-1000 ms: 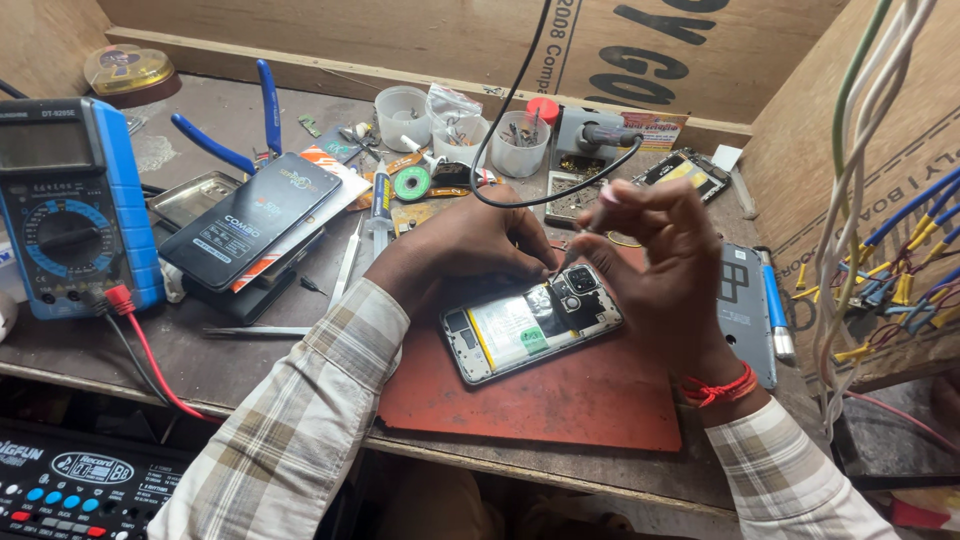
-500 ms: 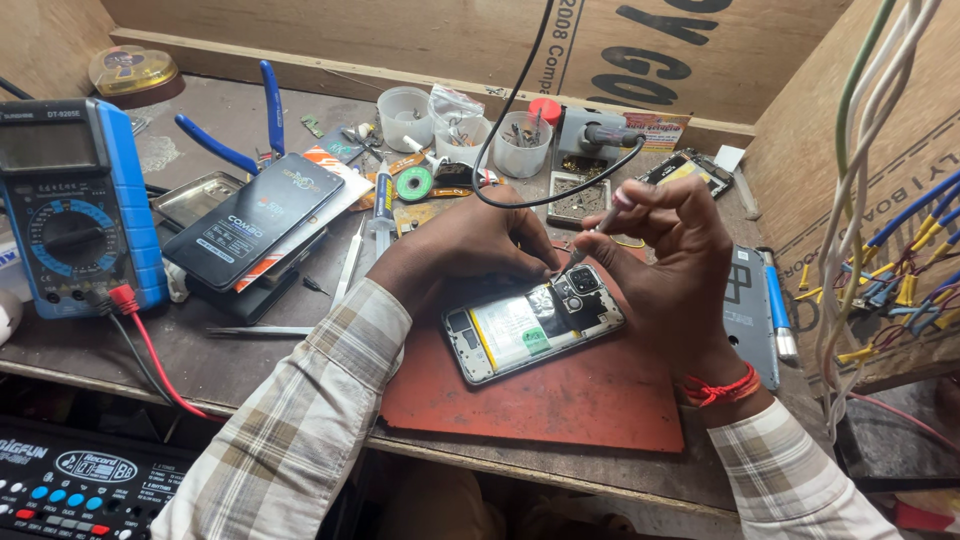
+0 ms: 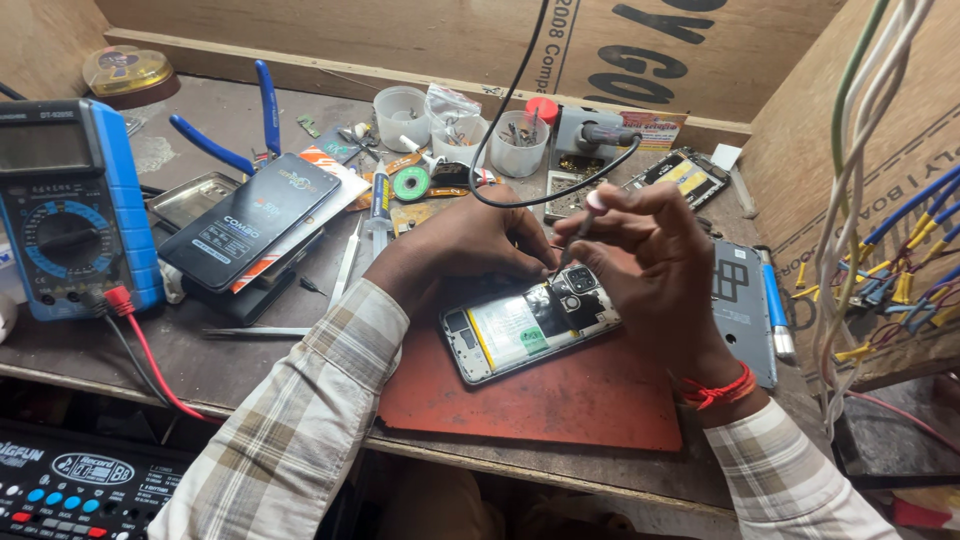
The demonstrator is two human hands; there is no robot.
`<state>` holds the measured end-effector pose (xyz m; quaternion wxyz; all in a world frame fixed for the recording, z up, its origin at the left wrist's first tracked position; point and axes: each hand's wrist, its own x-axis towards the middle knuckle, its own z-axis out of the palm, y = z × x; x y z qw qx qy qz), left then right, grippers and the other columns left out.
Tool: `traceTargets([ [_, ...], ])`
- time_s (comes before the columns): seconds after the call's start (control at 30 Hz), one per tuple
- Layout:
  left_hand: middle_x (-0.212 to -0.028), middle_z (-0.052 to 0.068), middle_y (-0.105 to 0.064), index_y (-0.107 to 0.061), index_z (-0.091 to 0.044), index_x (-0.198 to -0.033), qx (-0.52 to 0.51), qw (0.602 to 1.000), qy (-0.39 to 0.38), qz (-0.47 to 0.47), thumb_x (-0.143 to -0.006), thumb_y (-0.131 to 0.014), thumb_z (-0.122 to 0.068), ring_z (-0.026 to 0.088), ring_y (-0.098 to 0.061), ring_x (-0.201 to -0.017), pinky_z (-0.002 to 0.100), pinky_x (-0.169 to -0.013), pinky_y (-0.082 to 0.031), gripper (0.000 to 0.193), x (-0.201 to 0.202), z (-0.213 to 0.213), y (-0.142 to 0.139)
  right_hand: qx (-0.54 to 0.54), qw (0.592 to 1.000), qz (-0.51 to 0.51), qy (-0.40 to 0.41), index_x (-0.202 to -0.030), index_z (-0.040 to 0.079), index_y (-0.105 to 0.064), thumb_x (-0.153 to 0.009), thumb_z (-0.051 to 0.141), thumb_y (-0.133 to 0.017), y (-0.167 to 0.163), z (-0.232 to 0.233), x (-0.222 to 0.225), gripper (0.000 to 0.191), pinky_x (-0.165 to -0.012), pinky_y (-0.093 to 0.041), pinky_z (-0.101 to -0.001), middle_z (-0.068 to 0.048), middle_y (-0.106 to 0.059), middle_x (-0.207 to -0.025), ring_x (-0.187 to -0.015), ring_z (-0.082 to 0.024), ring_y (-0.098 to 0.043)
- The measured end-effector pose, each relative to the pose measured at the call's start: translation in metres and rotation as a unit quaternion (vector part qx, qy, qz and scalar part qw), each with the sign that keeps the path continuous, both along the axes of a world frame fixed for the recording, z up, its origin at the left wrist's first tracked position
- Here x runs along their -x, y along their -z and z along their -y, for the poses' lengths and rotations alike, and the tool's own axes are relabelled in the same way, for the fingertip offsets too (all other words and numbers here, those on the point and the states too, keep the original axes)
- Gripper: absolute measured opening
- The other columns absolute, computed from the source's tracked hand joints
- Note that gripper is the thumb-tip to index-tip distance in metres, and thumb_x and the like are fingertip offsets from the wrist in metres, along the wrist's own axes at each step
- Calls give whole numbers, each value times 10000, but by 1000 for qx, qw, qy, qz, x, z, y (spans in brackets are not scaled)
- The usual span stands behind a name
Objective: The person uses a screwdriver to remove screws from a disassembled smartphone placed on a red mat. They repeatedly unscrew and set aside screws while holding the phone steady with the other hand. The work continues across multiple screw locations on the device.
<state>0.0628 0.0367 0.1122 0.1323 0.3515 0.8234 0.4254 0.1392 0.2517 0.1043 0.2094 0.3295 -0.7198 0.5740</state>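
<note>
- the opened phone (image 3: 525, 330) lies face down on the red mat (image 3: 560, 400), back cover off, battery and camera block bare; it sits slantwise near the front edge of the bench (image 3: 250, 360).
- the right hand (image 3: 655, 265) is closed around a thin screwdriver (image 3: 578, 232), pinching it between thumb and fingers, the pale cap up and the tip down at the camera end of the phone.
- the left hand (image 3: 465, 245) rests curled at the phone's upper edge, fingertips pressing near the same spot; whether it pinches a small part there i cannot tell.
- judging from this, the step is work on a screw by the camera block. keep the driver upright over the screw head, not leaning, so the tip does not slip onto the board.
- press lightly and turn with the fingertips only; let the left hand pin the phone so it does not swivel on the mat.
- the black cable (image 3: 520, 190) hangs just above the hands; keep it off the driver cap.
- a loose screw would be easy to lose among the clutter; the small cups (image 3: 460, 130) behind the hands are near enough to take it.
- the multimeter (image 3: 70, 205) and blue pliers (image 3: 235, 135) lie well apart, at the left.
</note>
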Motion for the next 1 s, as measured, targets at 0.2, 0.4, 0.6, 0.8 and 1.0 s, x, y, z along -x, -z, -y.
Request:
traceTargets([
  [0.2, -880, 54, -822, -829, -102, -1001, 13, 1000, -14, 4, -729, -837, -159, 109, -760, -781, 260, -722, -596, 278, -2, -1, -2, 16, 999, -13, 38, -1227, 22, -473, -903, -166, -739, -1, -2, 2, 460, -952, -665, -364, -135, -648, -1151, -1111, -264, -755],
  [0.4, -877, 60, -825, -834, -97, -996, 17, 1000, -16, -4, -726, -822, -149, 117, -763, -777, 263, -717, -598, 276, -2, -2, -2, 14, 999, -29, 44, -1234, 23, -465, -909, -152, -751, -1, -1, 1, 467, -941, -662, -357, -123, -653, -1139, -1100, -252, -751],
  [0.6, -882, 65, -825, -829, -88, -997, 11, 1000, -9, -8, -725, -817, -169, 118, -767, -784, 264, -709, -593, 283, 1, -2, 0, 65, 998, -21, 16, -1296, 29, -454, -1071, -73, -617, -3, -7, -8, 295, -837, -584, -276, -98, -632, -1077, -929, -146, -656],
  [0.8, -875, 75, -825, -828, -77, -976, 14, 999, -13, -41, -725, -815, -193, 123, -769, -783, 268, -710, -590, 277, -2, -3, 1, -55, 997, -1, 51, -1259, 29, -555, -1043, -21, -628, -16, -2, -18, 233, -742, -540, -228, -68, -667, -977, -878, -92, -658],
  [1.0, -881, 60, -820, -825, -80, -967, -13, 998, -19, -59, -744, -798, -208, 118, -765, -795, 272, -716, -590, 259, -3, -2, 4, -227, 934, 68, 268, -1112, 32, -706, -927, 80, -730, -25, -28, -41, 192, -658, -553, -307, -107, -751, -894, -770, -168, -719],
])
